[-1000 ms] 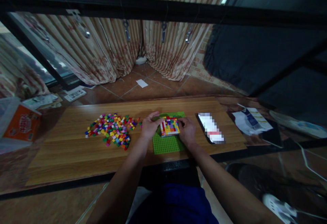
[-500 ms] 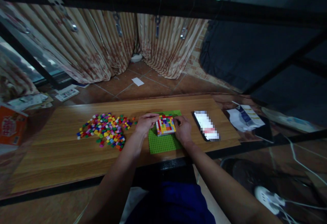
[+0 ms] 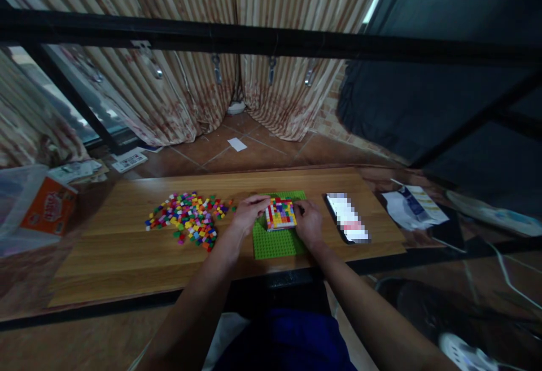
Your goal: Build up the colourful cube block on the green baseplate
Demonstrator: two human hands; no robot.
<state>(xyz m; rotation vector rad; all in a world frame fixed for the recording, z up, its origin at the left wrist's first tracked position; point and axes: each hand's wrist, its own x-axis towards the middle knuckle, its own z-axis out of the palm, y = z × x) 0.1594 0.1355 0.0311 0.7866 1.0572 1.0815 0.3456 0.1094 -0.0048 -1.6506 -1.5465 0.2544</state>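
Observation:
A green studded baseplate (image 3: 277, 242) lies on the wooden table (image 3: 127, 258) in front of me. On its far half stands a square block of small coloured bricks (image 3: 280, 214), red, yellow, white and purple. My left hand (image 3: 248, 214) rests against the block's left side with fingers curled on its far corner. My right hand (image 3: 309, 222) presses the block's right side, fingers bent. A loose pile of coloured bricks (image 3: 188, 223) lies to the left of my left hand.
A phone (image 3: 348, 225) lies right of the baseplate, and a white paper packet (image 3: 412, 206) further right. An orange box (image 3: 49, 213) sits in a clear tub at the far left. Curtains and a tiled floor lie beyond the table; a black bar crosses overhead.
Both hands stay at the sides of the brick block. Only my head has shifted, so the scene moved slightly in view.

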